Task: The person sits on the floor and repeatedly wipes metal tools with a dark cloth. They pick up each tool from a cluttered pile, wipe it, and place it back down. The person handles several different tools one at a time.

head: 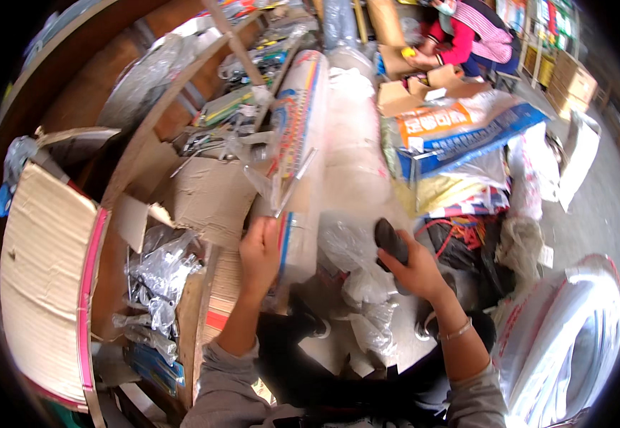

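Note:
My left hand (259, 254) is closed around the lower end of a thin silvery metal piece (297, 179), which slants up and away. A clear strip, perhaps plastic wrap, shows beside it. In my right hand (417, 265) is a black, rounded object (391, 239), gripped between thumb and fingers; its exact kind is unclear. Just beyond my left hand lies a long wrapped roll (302, 96) with printed colours. Next to it, a thick roll in cloudy plastic (353, 144) runs away from me. Crumpled clear plastic bags (366, 283) lie between my hands.
Left, a wooden bin (146, 115) holds packaged tools, with a cardboard flap (48, 278) at its side. Bagged metal parts (160, 283) sit nearer. Right are a blue-and-orange printed sack (465, 125) and a plastic-wrapped coil (566, 331). A person (465, 37) sits beyond open cartons (422, 88).

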Available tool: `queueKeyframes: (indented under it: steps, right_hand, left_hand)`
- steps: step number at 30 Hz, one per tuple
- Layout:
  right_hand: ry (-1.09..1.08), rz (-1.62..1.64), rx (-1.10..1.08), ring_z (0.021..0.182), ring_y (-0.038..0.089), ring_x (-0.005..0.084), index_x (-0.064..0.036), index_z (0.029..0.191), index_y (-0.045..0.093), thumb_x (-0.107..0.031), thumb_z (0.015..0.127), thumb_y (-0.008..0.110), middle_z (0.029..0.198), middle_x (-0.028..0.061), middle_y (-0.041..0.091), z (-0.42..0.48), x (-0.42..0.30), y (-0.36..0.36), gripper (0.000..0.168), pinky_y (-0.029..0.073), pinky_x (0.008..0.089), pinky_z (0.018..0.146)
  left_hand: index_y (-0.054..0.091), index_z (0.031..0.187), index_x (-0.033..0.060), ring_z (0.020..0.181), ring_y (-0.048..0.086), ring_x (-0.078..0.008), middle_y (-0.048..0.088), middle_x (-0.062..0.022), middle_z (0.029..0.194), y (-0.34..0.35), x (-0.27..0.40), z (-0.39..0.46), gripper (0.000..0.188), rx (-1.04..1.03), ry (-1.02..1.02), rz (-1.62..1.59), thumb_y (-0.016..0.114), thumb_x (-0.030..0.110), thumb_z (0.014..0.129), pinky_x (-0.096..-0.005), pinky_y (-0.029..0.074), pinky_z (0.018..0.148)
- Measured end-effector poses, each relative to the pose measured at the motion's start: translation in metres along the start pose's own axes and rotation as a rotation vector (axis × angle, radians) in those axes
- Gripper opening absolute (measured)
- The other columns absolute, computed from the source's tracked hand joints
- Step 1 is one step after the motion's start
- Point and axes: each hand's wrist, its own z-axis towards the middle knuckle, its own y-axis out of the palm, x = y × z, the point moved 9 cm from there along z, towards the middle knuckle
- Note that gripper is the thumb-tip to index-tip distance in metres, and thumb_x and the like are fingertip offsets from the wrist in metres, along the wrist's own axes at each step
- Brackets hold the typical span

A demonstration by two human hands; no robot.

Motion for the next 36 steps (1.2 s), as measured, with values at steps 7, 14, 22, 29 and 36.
queueKeyframes:
  steps: [7,14,22,29,36]
  right_hand:
    - [0.349,1.015,0.166,0.093,0.058,0.0172,0.000,0.125,0.051,-0.040,0.073,0.076,0.106,0.0107,0.059,0.001,0.037,0.022,0.070,0.049,0.0292,0.081]
    - [0.429,1.206,0.299,0.070,0.059,0.0124,-0.004,0.101,0.062,-0.012,0.076,0.071,0.086,0.0043,0.060,-0.008,0.054,0.016,0.028,0.053,0.0297,0.061]
    - [-0.025,0.813,-0.098,0.084,0.054,0.0047,-0.003,0.113,0.060,-0.005,0.084,0.065,0.092,-0.0017,0.062,-0.022,-0.010,0.009,0.030,0.045,0.0213,0.075]
    - [0.179,0.714,-0.162,0.080,0.054,0.0056,-0.002,0.111,0.059,-0.011,0.084,0.066,0.089,0.0011,0.061,-0.019,0.009,0.035,0.030,0.044,0.0211,0.070]
    - [0.357,0.860,0.150,0.075,0.060,0.0104,-0.001,0.107,0.060,-0.015,0.084,0.066,0.090,0.0045,0.065,-0.010,0.059,0.033,0.028,0.048,0.0247,0.064]
  left_hand:
    - [0.054,0.082,0.0068,0.057,0.055,-0.0317,0.054,-0.0118,0.063,0.107,0.076,-0.073,0.011,-0.330,0.447,0.147,0.055,0.016,0.088,-0.0404,0.041,0.049]
    - [0.055,0.081,0.0070,0.062,0.057,-0.0226,0.056,-0.0088,0.069,0.122,0.043,-0.054,0.023,-0.330,0.425,-0.129,0.049,0.026,0.092,-0.0345,0.043,0.055]
    - [0.055,0.116,0.0060,0.083,0.056,-0.0114,0.061,-0.0023,0.099,0.170,-0.012,-0.088,0.047,-0.886,-0.900,-0.925,0.044,0.046,0.094,-0.0273,0.044,0.076]
    - [0.054,0.115,0.0075,0.094,0.059,-0.0136,0.064,-0.0060,0.100,0.150,-0.016,-0.061,0.031,-0.645,-0.713,-1.197,0.051,0.030,0.094,-0.0288,0.047,0.078]
    - [0.047,0.121,0.0044,0.108,0.054,-0.0207,0.056,-0.0130,0.114,0.130,0.009,-0.053,0.040,-0.691,-0.476,-0.845,0.046,0.035,0.094,-0.0334,0.042,0.094]
